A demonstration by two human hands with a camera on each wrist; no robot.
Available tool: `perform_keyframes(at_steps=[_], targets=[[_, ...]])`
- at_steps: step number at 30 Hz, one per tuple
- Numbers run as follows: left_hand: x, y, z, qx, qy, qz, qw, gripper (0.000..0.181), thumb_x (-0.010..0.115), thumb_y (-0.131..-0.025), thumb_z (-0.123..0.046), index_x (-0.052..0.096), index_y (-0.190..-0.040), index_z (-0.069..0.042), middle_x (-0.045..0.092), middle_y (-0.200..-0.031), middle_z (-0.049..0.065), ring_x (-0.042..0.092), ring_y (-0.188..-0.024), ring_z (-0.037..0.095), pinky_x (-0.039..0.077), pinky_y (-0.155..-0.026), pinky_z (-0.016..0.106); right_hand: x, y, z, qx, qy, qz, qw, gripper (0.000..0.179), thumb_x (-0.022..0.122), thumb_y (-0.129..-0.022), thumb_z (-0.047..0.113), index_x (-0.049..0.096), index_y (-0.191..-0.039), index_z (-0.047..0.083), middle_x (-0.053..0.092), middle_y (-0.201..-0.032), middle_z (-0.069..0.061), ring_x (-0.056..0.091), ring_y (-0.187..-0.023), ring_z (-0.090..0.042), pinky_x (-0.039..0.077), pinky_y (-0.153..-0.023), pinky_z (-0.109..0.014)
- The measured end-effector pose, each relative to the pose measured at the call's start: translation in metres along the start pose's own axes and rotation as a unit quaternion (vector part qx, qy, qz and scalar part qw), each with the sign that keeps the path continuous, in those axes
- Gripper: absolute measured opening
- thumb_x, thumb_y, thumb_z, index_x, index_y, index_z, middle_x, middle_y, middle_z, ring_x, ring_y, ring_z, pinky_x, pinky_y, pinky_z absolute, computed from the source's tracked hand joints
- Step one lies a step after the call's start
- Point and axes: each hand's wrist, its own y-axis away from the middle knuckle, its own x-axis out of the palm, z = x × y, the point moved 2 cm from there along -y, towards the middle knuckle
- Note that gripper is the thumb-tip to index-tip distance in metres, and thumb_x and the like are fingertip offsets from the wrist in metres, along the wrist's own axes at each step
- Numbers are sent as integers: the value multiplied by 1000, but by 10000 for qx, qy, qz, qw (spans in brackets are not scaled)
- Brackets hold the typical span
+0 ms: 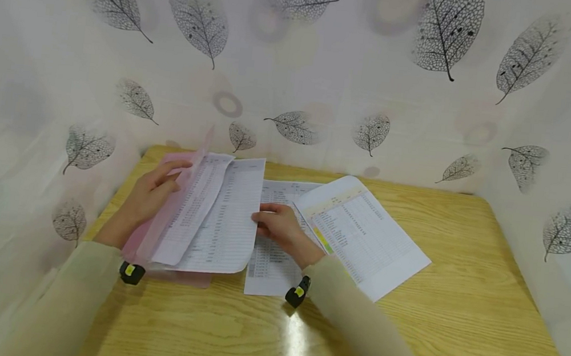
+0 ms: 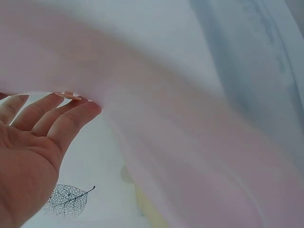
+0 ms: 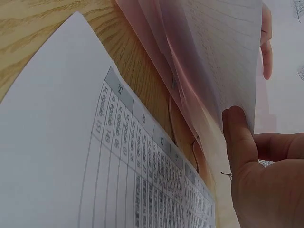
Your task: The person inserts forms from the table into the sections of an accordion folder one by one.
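A translucent pink folder [image 1: 143, 233] lies open on the left of the table, its cover raised. My left hand [image 1: 147, 193] holds that cover near its upper part; in the left wrist view the fingertips [image 2: 92, 107] meet the pink plastic's edge. Printed sheets [image 1: 230, 218] stand tilted inside the folder. At their right edge, my right hand [image 1: 281, 226] pinches a lined sheet [image 3: 232, 52] between thumb and fingers, as the right wrist view shows close up. Beneath that hand lies a printed table sheet [image 1: 266, 273], partly covered by the hand and wrist.
Another printed sheet [image 1: 363, 231] with yellow and green cells lies askew on the right, overlapping the sheet below. The wooden table [image 1: 456, 332] reaches to a leaf-patterned curtain [image 1: 321, 78] at the back and sides. Each wrist wears a small black camera [image 1: 296, 295].
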Motion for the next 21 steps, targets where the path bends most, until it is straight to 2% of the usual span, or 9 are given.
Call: perform_keyframes(at_steps=[11, 21], targets=[[0, -1, 2, 104, 0, -15, 9999, 49, 47, -103, -5, 54, -151, -11, 45, -164, 16, 49, -145, 48, 36, -94, 4, 18, -2, 0, 171, 205, 103, 9996, 47, 70, -96, 4, 59, -141, -6, 71, -100, -11, 67, -72, -9, 57, -64, -19], [0, 0, 2, 271, 124, -113, 9995, 49, 49, -101, -1, 57, -148, -9, 48, -162, 16, 50, -144, 48, 36, -95, 2, 36, -11, -8, 223, 61, 442, 9988, 41, 69, -97, 2, 62, -135, -9, 72, -105, -13, 71, -77, -10, 63, -78, -27]])
